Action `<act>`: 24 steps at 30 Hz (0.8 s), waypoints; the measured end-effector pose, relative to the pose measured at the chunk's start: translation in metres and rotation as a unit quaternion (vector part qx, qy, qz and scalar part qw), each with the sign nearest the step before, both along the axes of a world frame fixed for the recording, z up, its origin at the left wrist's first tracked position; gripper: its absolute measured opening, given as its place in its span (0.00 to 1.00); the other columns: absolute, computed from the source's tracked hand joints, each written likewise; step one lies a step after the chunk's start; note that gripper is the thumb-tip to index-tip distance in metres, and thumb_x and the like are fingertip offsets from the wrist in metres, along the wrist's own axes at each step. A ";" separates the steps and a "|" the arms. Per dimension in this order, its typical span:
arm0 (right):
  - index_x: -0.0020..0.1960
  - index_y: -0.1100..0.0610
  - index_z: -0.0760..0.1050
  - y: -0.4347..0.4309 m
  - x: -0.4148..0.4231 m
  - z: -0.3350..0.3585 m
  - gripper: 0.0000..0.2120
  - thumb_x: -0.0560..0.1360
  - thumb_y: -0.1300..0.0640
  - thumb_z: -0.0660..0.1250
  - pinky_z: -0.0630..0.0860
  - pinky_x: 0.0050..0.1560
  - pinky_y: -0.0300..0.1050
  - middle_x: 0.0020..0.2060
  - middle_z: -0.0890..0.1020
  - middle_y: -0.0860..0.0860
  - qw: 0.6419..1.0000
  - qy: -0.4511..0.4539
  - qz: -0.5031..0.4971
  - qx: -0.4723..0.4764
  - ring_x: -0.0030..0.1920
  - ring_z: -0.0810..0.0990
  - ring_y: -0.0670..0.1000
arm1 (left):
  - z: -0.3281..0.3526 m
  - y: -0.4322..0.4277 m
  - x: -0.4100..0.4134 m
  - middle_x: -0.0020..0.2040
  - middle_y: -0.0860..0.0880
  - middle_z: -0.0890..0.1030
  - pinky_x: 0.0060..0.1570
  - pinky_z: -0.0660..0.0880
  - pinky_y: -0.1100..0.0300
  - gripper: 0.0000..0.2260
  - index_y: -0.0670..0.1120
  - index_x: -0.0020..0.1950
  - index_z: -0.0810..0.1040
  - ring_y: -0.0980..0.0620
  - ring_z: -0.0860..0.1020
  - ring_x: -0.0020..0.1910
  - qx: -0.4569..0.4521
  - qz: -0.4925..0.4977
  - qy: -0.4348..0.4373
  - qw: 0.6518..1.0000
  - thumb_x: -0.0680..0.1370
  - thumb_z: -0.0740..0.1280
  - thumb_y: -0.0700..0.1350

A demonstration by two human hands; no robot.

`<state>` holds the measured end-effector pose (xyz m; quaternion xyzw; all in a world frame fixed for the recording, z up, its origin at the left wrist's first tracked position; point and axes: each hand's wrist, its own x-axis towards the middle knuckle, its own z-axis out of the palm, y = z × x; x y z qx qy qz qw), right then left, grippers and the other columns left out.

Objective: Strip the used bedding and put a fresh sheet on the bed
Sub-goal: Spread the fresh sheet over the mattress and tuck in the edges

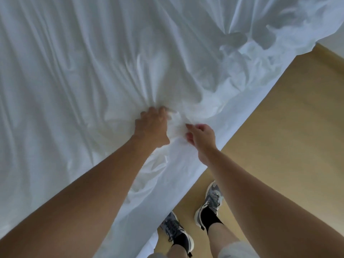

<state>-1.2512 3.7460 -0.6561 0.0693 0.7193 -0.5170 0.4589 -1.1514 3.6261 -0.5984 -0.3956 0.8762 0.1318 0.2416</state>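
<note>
A wrinkled white sheet (78,67) covers the bed and hangs over its near edge. My left hand (151,126) grips a bunched fold of the sheet, and creases radiate from its fingers. My right hand (202,138) pinches the same bunch of sheet just to the right, near the bed's edge. The two hands are a short gap apart, with gathered fabric between them. More crumpled white bedding (264,40) lies heaped at the far right corner.
A light wooden floor (279,118) runs along the right side of the bed. My feet in grey sneakers (210,203) stand on it close to the hanging sheet.
</note>
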 end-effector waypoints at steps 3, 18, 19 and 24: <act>0.59 0.58 0.77 -0.015 -0.040 0.008 0.19 0.74 0.49 0.75 0.81 0.58 0.54 0.50 0.84 0.56 0.984 -0.137 -0.037 -0.104 0.50 0.85 0.58 | -0.013 0.003 -0.011 0.61 0.42 0.74 0.53 0.77 0.46 0.32 0.45 0.70 0.66 0.38 0.77 0.59 -0.039 0.005 -0.038 0.999 0.69 0.76 0.42; 0.57 0.51 0.69 0.039 -0.133 0.014 0.37 0.58 0.37 0.82 0.78 0.41 0.39 0.50 0.81 0.44 0.999 -0.007 -0.039 -0.004 0.49 0.83 0.45 | -0.002 0.095 -0.088 0.57 0.49 0.65 0.49 0.74 0.49 0.30 0.51 0.59 0.60 0.48 0.66 0.54 0.119 0.046 0.013 0.992 0.64 0.72 0.56; 0.60 0.51 0.68 0.035 -0.154 0.016 0.43 0.54 0.33 0.82 0.80 0.46 0.42 0.54 0.80 0.46 0.993 -0.032 -0.110 -0.031 0.50 0.83 0.46 | -0.004 0.095 -0.101 0.57 0.49 0.63 0.48 0.74 0.48 0.36 0.52 0.62 0.59 0.48 0.65 0.53 0.090 0.058 0.027 0.994 0.61 0.74 0.58; 0.56 0.56 0.80 -0.001 -0.239 0.029 0.37 0.56 0.34 0.82 0.84 0.47 0.60 0.48 0.86 0.54 0.964 -0.179 -0.182 -0.078 0.45 0.87 0.59 | -0.028 0.105 -0.129 0.59 0.44 0.78 0.49 0.77 0.54 0.29 0.44 0.71 0.62 0.44 0.80 0.56 -0.013 0.006 -0.024 1.000 0.73 0.70 0.38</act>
